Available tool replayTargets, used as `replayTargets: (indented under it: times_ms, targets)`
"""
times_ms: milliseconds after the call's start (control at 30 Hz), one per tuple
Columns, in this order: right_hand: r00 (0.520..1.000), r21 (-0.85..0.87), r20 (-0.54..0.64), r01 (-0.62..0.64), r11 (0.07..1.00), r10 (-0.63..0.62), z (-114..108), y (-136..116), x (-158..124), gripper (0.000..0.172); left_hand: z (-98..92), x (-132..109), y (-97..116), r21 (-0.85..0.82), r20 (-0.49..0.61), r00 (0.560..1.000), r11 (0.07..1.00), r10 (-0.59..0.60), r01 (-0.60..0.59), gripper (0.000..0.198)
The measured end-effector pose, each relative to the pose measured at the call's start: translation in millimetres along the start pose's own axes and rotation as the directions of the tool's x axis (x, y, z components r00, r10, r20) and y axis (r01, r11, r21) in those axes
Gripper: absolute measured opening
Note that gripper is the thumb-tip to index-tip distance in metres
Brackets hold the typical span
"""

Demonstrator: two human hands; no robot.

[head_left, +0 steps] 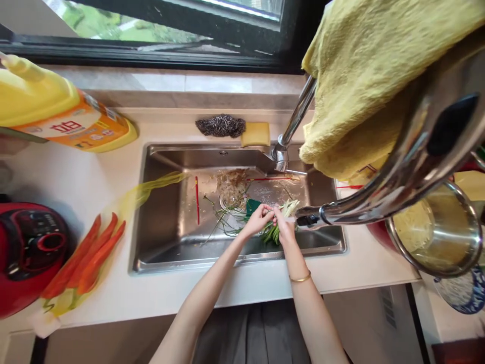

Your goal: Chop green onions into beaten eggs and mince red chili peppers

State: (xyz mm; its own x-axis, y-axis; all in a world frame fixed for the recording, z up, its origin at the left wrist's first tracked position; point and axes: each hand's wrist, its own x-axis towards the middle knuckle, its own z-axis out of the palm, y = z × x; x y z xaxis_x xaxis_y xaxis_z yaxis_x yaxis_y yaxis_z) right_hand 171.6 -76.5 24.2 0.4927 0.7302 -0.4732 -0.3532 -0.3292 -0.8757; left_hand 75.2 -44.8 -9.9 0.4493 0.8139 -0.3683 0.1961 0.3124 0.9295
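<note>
Over the steel sink, my right hand is closed round a bunch of scallions, white ends up and green leaves hanging below. My left hand pinches close against the right fingertips; what lies between its fingers is too small to make out. Thin loose green stems lie in the sink just left of my hands. Behind the left fingers shows a dark green piece. Brownish peelings are heaped toward the back of the basin.
A chrome faucet arches in from the right, its nozzle beside my right hand, with a yellow cloth over it. Red peppers in yellow netting lie left. A detergent bottle, red appliance and steel pot flank the sink.
</note>
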Motion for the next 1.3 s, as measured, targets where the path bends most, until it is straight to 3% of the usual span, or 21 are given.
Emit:
replayTargets:
  times_ms: [67, 133, 267, 400, 533, 633, 767, 867, 933, 1033, 1133, 1300]
  targets:
    - [1.000, 0.010, -0.027, -0.013, 1.000, 0.013, 10, 5, 5, 0.025, 0.8, -12, 9, -0.081, -0.059, 0.998, 0.997, -0.013, 0.008, 0.025]
    - [0.997, 0.020, -0.074, -0.008, 1.000, 0.009, 9, 7, 15, 0.026, -1.3, -23, 17, -0.043, -0.134, 0.990, 0.998, -0.053, 0.048, 0.022]
    - [0.986, 0.044, -0.164, 0.019, 0.999, -0.012, -17, 0, 40, 0.032, -16.1, -43, 28, -0.007, -0.264, 0.959, 0.994, -0.106, 0.108, 0.020]
    - [0.987, -0.108, -0.137, -0.093, 0.990, 0.078, -39, -16, 41, 0.039, -34.1, -50, 34, -0.035, -0.400, 0.913, 0.997, -0.075, 0.067, 0.024]
    - [0.992, -0.300, 0.061, -0.083, 0.950, 0.106, -23, -25, 7, 0.037, -30.7, -46, 38, -0.248, -0.326, 0.935, 0.967, -0.138, 0.057, 0.033]
    - [0.985, -0.238, 0.163, -0.015, 0.971, 0.055, -1, -22, -12, 0.034, -15.3, -44, 43, -0.326, -0.222, 0.961, 0.941, -0.165, 0.087, 0.032]
    - [0.999, -0.046, -0.002, -0.035, 0.998, 0.035, 9, -17, -10, 0.033, 0.3, -49, 50, -0.424, -0.025, 0.968, 0.879, -0.251, 0.217, 0.035]
    - [0.992, 0.023, -0.119, 0.032, 0.999, -0.029, 1, -19, -3, 0.034, 4.6, -54, 49, -0.491, 0.029, 0.949, 0.823, -0.313, 0.286, 0.033]
    - [0.997, 0.008, -0.064, 0.039, 0.999, -0.039, -3, -21, -6, 0.034, 6.8, -54, 46, -0.507, 0.037, 0.950, 0.813, -0.311, 0.287, 0.033]
    - [0.999, -0.045, 0.035, 0.003, 0.999, -0.002, -4, -22, -15, 0.031, 10.4, -49, 41, -0.446, 0.004, 0.977, 0.874, -0.215, 0.194, 0.035]
    - [1.000, -0.050, 0.014, 0.013, 0.999, -0.012, -2, -21, -21, 0.028, 11.6, -42, 42, -0.421, 0.013, 0.988, 0.896, -0.151, 0.143, 0.037]
    - [0.999, -0.055, -0.010, 0.030, 0.998, -0.031, -3, -19, -20, 0.035, 6.1, -41, 49, -0.488, 0.059, 0.976, 0.847, -0.209, 0.211, 0.038]
